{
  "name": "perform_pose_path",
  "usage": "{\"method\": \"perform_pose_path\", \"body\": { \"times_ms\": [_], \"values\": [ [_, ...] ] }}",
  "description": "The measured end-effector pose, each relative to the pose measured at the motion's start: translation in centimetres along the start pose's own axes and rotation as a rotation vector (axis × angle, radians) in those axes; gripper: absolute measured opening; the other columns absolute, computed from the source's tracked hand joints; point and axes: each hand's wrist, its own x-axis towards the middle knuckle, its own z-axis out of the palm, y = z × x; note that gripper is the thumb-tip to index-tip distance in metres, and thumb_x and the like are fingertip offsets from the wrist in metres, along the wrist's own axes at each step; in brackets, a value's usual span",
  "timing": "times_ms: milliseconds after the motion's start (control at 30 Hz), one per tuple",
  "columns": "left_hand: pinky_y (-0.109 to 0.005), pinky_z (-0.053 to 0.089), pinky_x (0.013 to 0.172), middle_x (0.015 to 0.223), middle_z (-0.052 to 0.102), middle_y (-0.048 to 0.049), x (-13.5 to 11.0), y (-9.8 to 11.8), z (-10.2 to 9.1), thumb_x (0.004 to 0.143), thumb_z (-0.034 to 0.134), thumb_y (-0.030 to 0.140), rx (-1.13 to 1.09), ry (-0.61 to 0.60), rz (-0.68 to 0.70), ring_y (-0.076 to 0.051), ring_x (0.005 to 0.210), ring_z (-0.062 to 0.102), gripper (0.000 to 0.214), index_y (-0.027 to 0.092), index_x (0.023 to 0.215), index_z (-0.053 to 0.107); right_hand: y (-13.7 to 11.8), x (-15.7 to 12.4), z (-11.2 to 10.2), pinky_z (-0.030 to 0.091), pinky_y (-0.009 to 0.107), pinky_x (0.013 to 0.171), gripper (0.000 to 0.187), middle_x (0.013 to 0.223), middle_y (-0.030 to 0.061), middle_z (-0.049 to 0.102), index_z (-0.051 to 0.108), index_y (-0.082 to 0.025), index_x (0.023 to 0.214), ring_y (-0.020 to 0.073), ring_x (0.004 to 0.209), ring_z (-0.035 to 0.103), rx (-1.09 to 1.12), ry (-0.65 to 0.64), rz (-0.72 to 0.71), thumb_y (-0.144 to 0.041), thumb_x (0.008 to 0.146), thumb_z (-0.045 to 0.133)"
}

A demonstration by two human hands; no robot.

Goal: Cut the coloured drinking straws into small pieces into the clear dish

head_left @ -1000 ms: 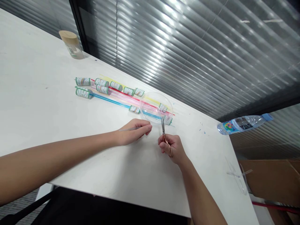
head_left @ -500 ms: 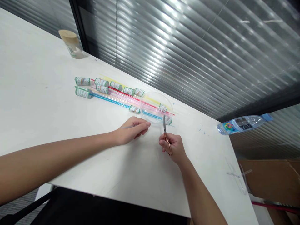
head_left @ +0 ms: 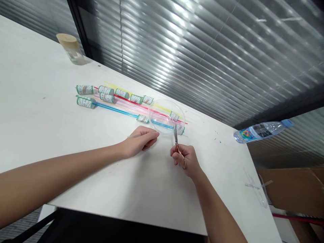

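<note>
One pair of glossy copper-looped scissors (head_left: 176, 142) is gripped by the right hand's (head_left: 187, 159) fingers, metal blades pointed forward beyond them; a thin, translucent stick (head_left: 135, 136) is held sideways in the left hand's (head_left: 142, 141) curled fingers.

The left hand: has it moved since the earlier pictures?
Yes, slightly. Judged against the green-edged label lying just beyond it on the table, the left hand has shifted a little to the left.
</note>
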Motion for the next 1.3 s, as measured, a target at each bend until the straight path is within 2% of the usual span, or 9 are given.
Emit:
{"method": "perform_pose_path", "body": {
  "times_ms": [400,567,733,1000,1300],
  "values": [
    [-0.026,0.021,0.047,0.043,0.038,0.0034,0.0,-0.9,-0.4,0.090,0.045,0.040,0.082,0.067,-0.008,-0.007,0.045,0.032,0.049,0.018,0.047,0.036,0.7,0.3,0.6,0.037,0.023,0.046,0.046,0.047,-0.0050,0.042,0.053,-0.019,0.063,0.0092,0.044,0.039,0.051,0.004,0.084,-0.061,0.076,0.065],
    [-0.028,0.019,0.047,0.042,0.035,0.0040,0.3,-1.0,-0.4,0.086,0.048,0.040,0.000,0.103,0.006,-0.008,0.042,0.035,0.047,0.019,0.046,0.036,0.8,0.4,0.8,0.037,0.023,0.047,0.044,0.046,-0.0057,0.043,0.053,-0.019,0.062,0.0095,0.044,0.042,0.058,0.011,0.121,-0.057,0.073,0.071],
    [-0.027,0.018,0.047,0.042,0.029,0.0058,0.4,-0.8,-0.2,0.083,0.051,0.040,-0.065,0.123,0.020,-0.007,0.039,0.034,0.045,0.019,0.046,0.038,0.6,0.3,0.9,0.033,0.023,0.048,0.045,0.048,-0.0054,0.043,0.051,-0.018,0.062,0.0100,0.046,0.042,0.036,0.013,0.064,-0.059,0.077,0.065],
    [-0.025,0.020,0.044,0.046,0.028,0.0073,0.7,-1.3,-0.6,0.083,0.056,0.039,-0.123,0.089,0.070,-0.006,0.038,0.034,0.043,0.018,0.048,0.040,-0.1,0.2,1.4,0.030,0.023,0.049,0.045,0.051,-0.0046,0.050,0.053,-0.018,0.064,0.0100,0.049,0.042,-0.168,0.017,0.050,-0.060,0.080,0.059],
    [-0.023,0.019,0.042,0.044,0.027,0.0078,1.1,-1.4,-0.8,0.082,0.056,0.041,-0.093,0.039,0.077,-0.005,0.035,0.033,0.045,0.018,0.047,0.040,-0.1,0.3,2.0,0.033,0.023,0.052,0.048,0.051,-0.0031,0.052,0.054,-0.018,0.062,0.0110,0.050,0.047,-0.126,0.103,0.029,-0.062,0.081,0.056]
  ]
}}
